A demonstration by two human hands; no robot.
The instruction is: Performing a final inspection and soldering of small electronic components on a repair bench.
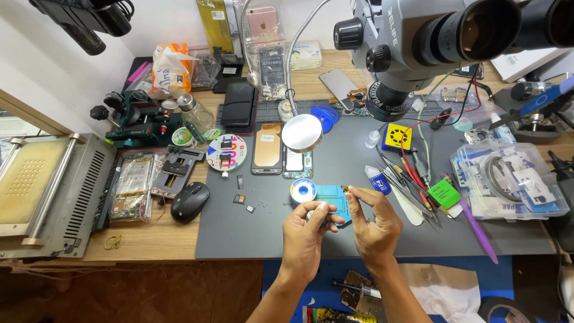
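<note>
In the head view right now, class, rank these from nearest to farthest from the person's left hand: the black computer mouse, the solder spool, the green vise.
From the left hand:
1. Solder spool, just above the hand on the grey mat.
2. Black computer mouse, to the left, at the mat's edge.
3. Green vise, far upper left.

A phone repair workshop: a microscope (pixel 418 42), opened phones (pixel 267 149), tweezers (pixel 412 179) and a grey work mat (pixel 251 233).

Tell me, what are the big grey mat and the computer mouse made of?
The grey mat looks like soft rubber or silicone: matte, no shine, lying flat under both hands. The mouse looks like hard black plastic, since its rounded top catches a glossy highlight. The table beneath shows wood grain, though it may be laminate.
</note>
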